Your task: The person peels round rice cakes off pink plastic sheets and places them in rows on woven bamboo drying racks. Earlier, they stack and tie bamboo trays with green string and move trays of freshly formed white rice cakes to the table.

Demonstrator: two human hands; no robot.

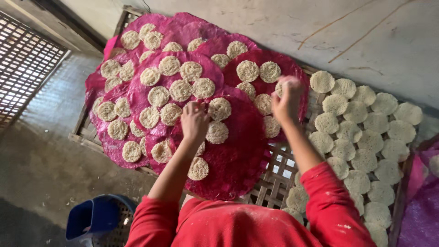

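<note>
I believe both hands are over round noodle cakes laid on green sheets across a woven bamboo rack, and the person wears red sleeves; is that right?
Not quite: the head view shows the sheets are magenta pink, not green. The rest holds: the left hand and right hand are over round noodle cakes laid on those sheets across a woven bamboo rack, and the sleeves are red.

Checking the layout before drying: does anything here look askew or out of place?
Mostly tidy. The pink sheets overlap unevenly and hang over the woven tray's edge, and white specks dust the red sleeve. The noodle discs lie flat, unspilled.
</note>
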